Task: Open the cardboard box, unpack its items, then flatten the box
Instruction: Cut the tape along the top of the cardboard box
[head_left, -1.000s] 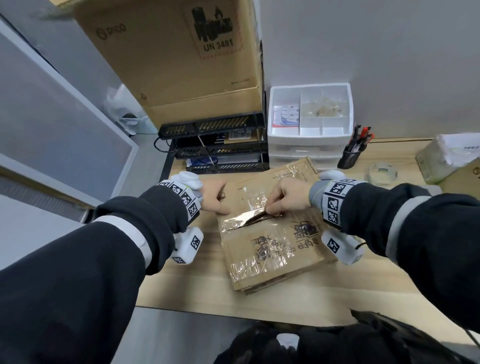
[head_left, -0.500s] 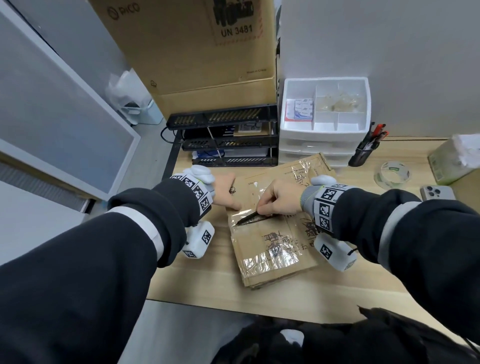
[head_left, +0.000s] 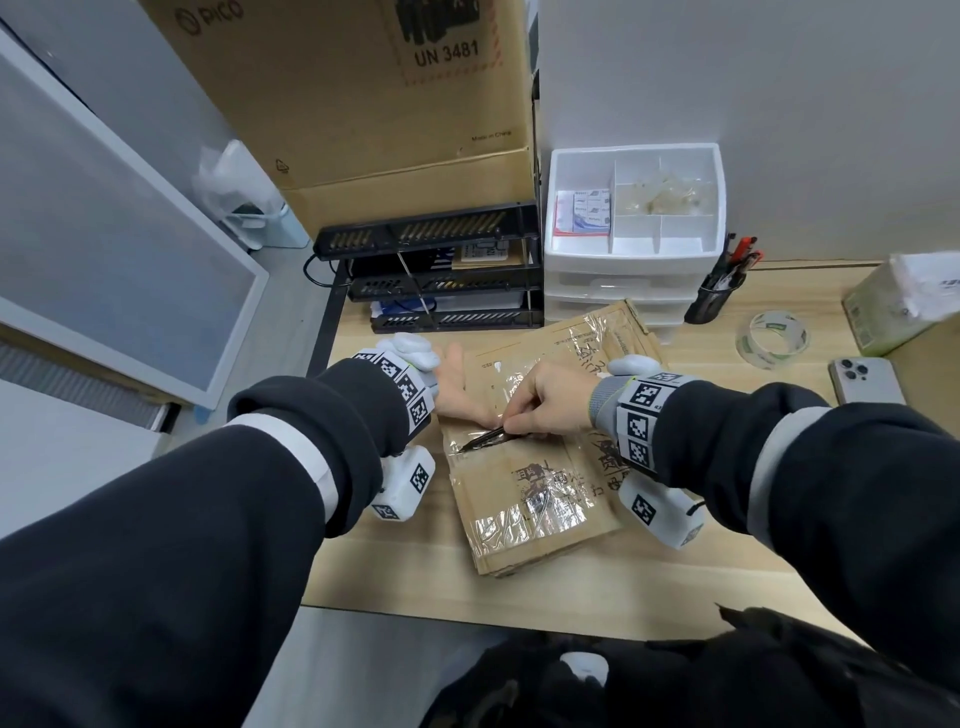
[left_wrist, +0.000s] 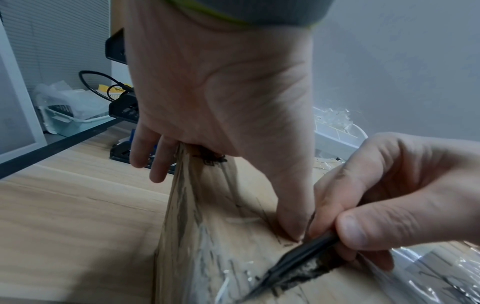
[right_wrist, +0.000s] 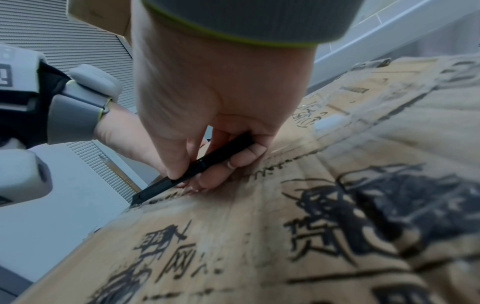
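On the "UN 3481" carton's (head_left: 363, 88) desk (head_left: 701, 566), right hand (head_left: 550, 402) pinches a cutter (head_left: 480, 440); left hand (head_left: 460, 389) grips the box (head_left: 524, 483).

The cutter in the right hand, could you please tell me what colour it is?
Black: the cutter is a slim, plain black tool, clearest in the right wrist view.

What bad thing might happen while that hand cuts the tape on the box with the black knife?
1. The left hand holds the cardboard box with its thumb right beside the black knife, so a slip might nick it.
2. The right hand holds the blade low and flat on the wrinkled tape; it may snag and jump.
3. Pushed too deep, the blade might scratch whatever is inside, which cannot be seen.
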